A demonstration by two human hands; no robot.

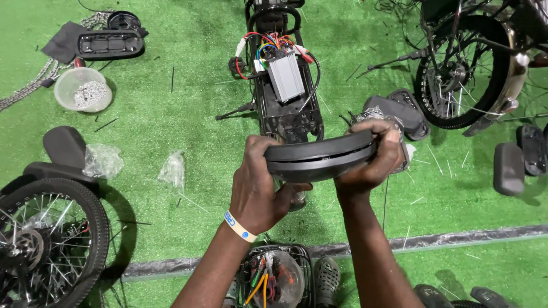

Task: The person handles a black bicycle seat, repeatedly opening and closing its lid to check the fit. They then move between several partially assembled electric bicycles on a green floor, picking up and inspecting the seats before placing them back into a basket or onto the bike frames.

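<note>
Here the green turf fills the view, strewn with parts. At the top right stands a spoked wheel on a frame, and a second wheel sits at the lower left. Up the middle lies a dark frame with its cover off: a ribbed silver box sits exposed on it, a tangle of coloured wires plugged in at its upper end. Judging by that, the frame is opened up and not yet closed.

Held above the frame's lower end is a black cover, a long curved shell, lying roughly level with its edge toward the camera. The left hand is closed round its left end, thumb on top and fingers curled beneath. The right hand is clamped over the right end, fingers wrapped across the upper face. The cover touches nothing but the hands, so it is fitted nowhere.

Smaller things lie about: dark pads at the right, a black tray at the top left, a clear bowl of small metal bits just below it, a chain beside that, and crumpled plastic bags left of the hands
</note>
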